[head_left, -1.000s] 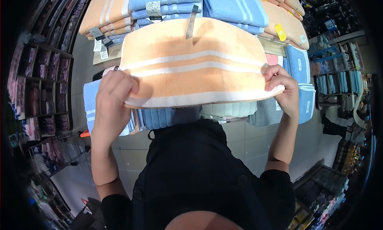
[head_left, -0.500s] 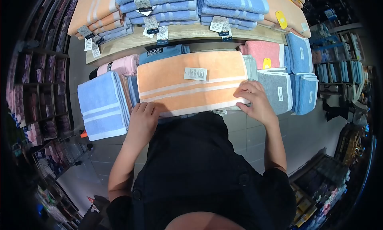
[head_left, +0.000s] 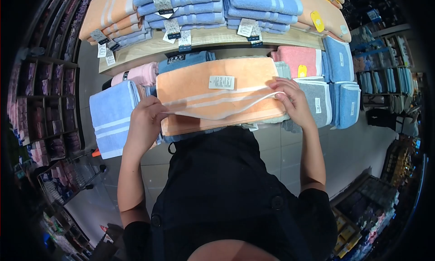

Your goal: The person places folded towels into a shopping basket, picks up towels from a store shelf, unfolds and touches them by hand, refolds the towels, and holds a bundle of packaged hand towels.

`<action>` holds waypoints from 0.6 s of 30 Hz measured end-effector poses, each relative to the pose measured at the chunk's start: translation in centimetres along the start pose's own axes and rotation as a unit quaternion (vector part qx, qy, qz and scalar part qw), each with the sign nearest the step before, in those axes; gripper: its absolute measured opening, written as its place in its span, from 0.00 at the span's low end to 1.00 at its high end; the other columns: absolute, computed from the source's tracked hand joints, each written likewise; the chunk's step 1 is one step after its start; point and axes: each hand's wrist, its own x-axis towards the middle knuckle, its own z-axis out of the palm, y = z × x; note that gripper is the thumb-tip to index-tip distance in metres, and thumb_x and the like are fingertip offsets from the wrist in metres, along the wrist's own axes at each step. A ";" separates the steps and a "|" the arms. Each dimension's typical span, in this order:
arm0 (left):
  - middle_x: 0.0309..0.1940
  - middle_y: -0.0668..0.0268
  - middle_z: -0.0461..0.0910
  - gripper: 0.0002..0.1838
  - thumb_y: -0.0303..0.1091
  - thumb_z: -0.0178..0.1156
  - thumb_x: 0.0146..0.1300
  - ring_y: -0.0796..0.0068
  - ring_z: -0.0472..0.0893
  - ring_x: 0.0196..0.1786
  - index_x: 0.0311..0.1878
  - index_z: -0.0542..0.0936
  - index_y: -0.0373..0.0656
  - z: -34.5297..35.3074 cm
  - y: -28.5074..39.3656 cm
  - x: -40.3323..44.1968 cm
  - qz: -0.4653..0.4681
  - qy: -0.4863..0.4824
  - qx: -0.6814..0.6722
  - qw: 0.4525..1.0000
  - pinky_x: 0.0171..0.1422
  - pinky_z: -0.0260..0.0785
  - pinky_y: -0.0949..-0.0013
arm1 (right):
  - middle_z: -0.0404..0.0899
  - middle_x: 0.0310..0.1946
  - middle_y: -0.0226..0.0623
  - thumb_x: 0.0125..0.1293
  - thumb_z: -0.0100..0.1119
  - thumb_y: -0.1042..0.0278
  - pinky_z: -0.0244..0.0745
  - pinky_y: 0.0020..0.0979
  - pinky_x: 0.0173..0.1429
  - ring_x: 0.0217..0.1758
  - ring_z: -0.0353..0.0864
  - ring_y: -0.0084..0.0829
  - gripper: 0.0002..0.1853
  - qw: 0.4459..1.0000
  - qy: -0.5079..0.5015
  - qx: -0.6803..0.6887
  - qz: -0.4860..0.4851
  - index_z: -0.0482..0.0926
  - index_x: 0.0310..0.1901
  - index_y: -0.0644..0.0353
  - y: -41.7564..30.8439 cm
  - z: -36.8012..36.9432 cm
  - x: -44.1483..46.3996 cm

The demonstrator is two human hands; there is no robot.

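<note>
An orange towel (head_left: 190, 80) with white stripes lies spread in front of me, a white paper label (head_left: 221, 82) on its upper part. Its near edge is lifted and sags between my hands. My left hand (head_left: 147, 118) pinches the left corner of that edge, beside a folded light-blue towel (head_left: 111, 111). The right corner is pinched in my right hand (head_left: 291, 99), close to a folded grey towel (head_left: 315, 105). Under the raised edge another orange layer (head_left: 217, 126) shows; whether it is the same towel I cannot tell.
A wooden shelf (head_left: 136, 54) stands behind, stacked with blue towels (head_left: 263, 3) and peach towels (head_left: 106, 9) with hanging tags. Pink (head_left: 140, 74), red (head_left: 294, 57) and blue towels (head_left: 346, 105) sit around the orange one. Tiled floor (head_left: 290, 148) shows below; store racks (head_left: 45, 98) stand at left.
Both hands have risen and moved away from me, lifting the orange towel's near edge, which lay flat before. The layer underneath has come into view.
</note>
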 end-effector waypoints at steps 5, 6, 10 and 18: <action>0.41 0.60 0.77 0.11 0.31 0.52 0.65 0.69 0.78 0.44 0.48 0.72 0.37 0.0 -0.1 5.1 -0.112 0.065 -0.636 0.761 0.49 0.72 0.66 | 0.78 0.45 0.32 0.70 0.46 0.60 0.69 0.25 0.52 0.46 0.76 0.23 0.08 0.863 0.125 0.483 0.086 0.69 0.44 0.53 1.1 1.3 4.4; 0.44 0.59 0.76 0.13 0.34 0.49 0.68 0.70 0.77 0.45 0.51 0.69 0.38 0.2 0.3 6.1 -0.138 0.078 -0.680 0.716 0.51 0.72 0.65 | 0.78 0.43 0.31 0.70 0.46 0.60 0.69 0.25 0.51 0.46 0.76 0.22 0.08 0.848 0.116 0.508 0.096 0.69 0.44 0.53 1.3 1.6 5.5; 0.35 0.64 0.73 0.19 0.39 0.55 0.64 0.70 0.75 0.39 0.55 0.67 0.44 3.9 -0.2 8.6 -0.081 0.094 -0.627 0.769 0.44 0.69 0.66 | 0.73 0.36 0.30 0.62 0.57 0.60 0.71 0.30 0.45 0.41 0.75 0.27 0.17 0.947 0.138 0.289 0.037 0.69 0.50 0.53 -1.3 3.1 8.3; 0.30 0.66 0.65 0.13 0.40 0.62 0.58 0.74 0.70 0.30 0.30 0.77 0.38 3.3 0.2 7.3 0.112 0.093 -0.069 0.987 0.29 0.64 0.70 | 0.67 0.41 0.44 0.52 0.66 0.68 0.68 0.35 0.47 0.43 0.71 0.41 0.07 0.996 0.027 -0.070 -0.054 0.80 0.32 0.57 -3.0 3.2 7.4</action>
